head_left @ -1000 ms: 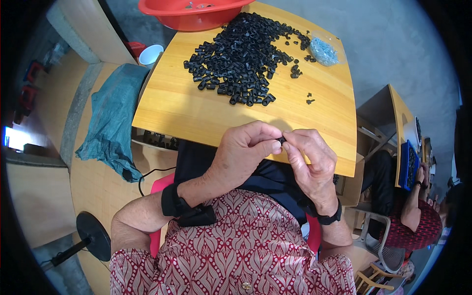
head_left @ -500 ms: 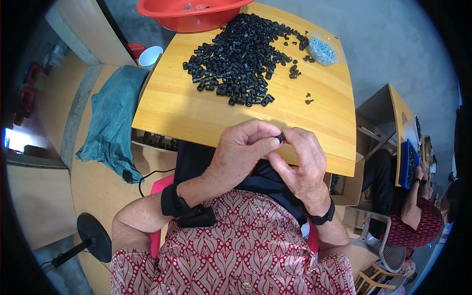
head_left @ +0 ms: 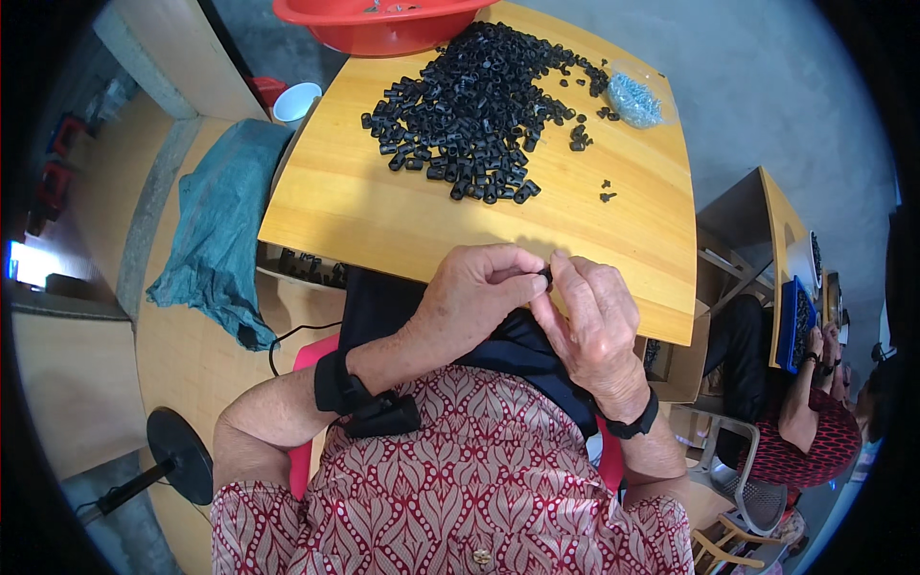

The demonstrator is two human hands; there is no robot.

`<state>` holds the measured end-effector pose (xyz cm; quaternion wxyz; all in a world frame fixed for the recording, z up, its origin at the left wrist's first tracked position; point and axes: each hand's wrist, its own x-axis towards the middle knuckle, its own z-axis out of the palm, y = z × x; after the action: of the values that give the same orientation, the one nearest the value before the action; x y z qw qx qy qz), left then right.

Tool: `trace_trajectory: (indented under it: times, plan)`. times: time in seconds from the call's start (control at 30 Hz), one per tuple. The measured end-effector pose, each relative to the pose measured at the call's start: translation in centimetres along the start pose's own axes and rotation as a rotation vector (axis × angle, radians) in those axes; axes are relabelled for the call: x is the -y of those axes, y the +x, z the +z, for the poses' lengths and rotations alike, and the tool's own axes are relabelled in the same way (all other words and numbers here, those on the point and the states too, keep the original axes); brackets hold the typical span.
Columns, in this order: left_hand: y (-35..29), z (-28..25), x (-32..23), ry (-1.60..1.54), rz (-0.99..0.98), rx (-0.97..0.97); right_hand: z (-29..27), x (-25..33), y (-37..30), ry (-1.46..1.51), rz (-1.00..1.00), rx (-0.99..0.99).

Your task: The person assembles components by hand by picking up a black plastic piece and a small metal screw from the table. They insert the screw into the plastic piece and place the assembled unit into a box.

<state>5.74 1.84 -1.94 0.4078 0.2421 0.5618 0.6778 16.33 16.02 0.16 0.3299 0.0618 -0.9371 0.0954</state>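
Just over the table's near edge, my left hand pinches a small black plastic fitting between thumb and forefinger. My right hand closes on the same piece from the other side, fingertips pressed together around it. Most of the fitting is hidden by the fingers. Beyond my hands, a large heap of black plastic fittings, short and tube-like, spreads over the wooden table. A few small black pieces lie apart at the right, below a clear bag of silvery screws.
A red basin stands at the table's far left, near a white bowl. A green sack hangs at the left. Under the table are boxes of black parts. At right, another person works beside a blue tray.
My right fingers have shifted upward slightly around the fitting, the forefinger now straighter. The fitting stays between both hands. The whole view has shifted a little.
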Motion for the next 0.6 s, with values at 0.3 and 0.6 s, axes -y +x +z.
trace_trajectory:
  times: [0.3, 0.6]
  plan:
    - [-0.4, 0.8, -0.8, -0.065, 0.015, -0.034, -0.2, 0.0, -0.1, 0.279, 0.190, -0.026]
    - [0.0, 0.1, 0.5, 0.096, 0.046, -0.070, 0.1, 0.4, 0.2, 0.013, 0.021, -0.045]
